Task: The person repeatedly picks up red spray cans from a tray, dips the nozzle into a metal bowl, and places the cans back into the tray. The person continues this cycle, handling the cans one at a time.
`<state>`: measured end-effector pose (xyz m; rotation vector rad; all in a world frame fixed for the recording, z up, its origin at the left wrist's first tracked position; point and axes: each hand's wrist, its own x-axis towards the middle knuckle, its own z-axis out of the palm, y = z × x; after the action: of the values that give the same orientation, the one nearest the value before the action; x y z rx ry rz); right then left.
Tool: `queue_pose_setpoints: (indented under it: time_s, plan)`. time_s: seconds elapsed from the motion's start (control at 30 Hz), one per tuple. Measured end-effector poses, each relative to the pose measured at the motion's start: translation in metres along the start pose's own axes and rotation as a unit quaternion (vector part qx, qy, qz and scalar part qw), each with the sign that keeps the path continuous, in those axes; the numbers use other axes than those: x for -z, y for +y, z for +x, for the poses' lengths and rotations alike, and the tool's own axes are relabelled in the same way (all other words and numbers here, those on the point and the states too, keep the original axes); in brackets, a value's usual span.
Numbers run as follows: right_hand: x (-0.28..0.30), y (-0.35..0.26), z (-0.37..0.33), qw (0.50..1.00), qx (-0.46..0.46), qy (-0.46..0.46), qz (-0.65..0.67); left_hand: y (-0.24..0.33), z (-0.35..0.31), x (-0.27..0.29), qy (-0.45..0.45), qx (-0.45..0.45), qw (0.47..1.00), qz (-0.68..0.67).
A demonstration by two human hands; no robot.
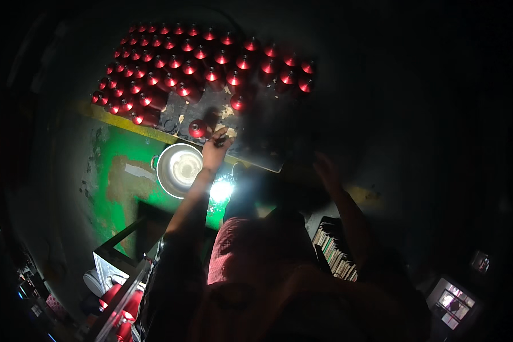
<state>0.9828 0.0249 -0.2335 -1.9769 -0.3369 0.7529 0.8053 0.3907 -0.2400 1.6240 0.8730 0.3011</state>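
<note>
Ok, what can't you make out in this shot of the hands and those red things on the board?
- Right hand: head view, in deep shadow and blurred; whether it holds anything cannot be told.
- Left hand: its fingers hold something small and dark, too small to identify.
- Red cone-shaped pieces: the far rows fade into darkness, so a count is impossible.
- Metal pot: glare washes out its contents.
- Board: its right part is lost in shadow.

metal pot (179, 169) on green floor (122, 165).

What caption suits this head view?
Left hand beside a red cone-shaped part on a dark board crowded with rows.
</note>
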Motion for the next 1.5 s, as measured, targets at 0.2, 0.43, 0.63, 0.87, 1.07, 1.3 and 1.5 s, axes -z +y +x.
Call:
queue_pose_setpoints:
  time_s: [0.2, 0.43, 0.63, 0.87, 1.07, 1.3, 1.5]
  plan:
    - [-0.006, 0.010, 0.196, 0.956, 0.136, 0.108, -0.235, -0.059, 0.167, -0.090, 0.060, -0.067, 0.973, 0.213]
    - [-0.014, 0.020, 0.374, 0.903, 0.284, 0.125, -0.299, -0.076, 0.148, -0.112, 0.174, -0.015, 0.982, 0.072]
    - [0.005, 0.019, 0.380, 0.916, 0.285, 0.054, -0.278, -0.080, 0.100, -0.098, 0.293, 0.045, 0.948, 0.114]
    - [0.006, 0.022, 0.368, 0.913, 0.281, 0.026, -0.294, -0.040, 0.111, -0.102, 0.286, 0.012, 0.913, 0.289]
    - [-0.006, 0.029, 0.375, 0.928, 0.250, 0.064, -0.268, 0.004, 0.217, -0.143, 0.200, -0.091, 0.922, 0.317]
    - [-0.016, 0.051, 0.385, 0.932, 0.264, 0.089, -0.232, -0.048, 0.301, -0.150, 0.272, -0.160, 0.885, 0.342]
    - [0.023, 0.053, 0.385, 0.945, 0.272, 0.039, -0.177, -0.013, 0.241, -0.145, 0.170, -0.115, 0.952, 0.227]
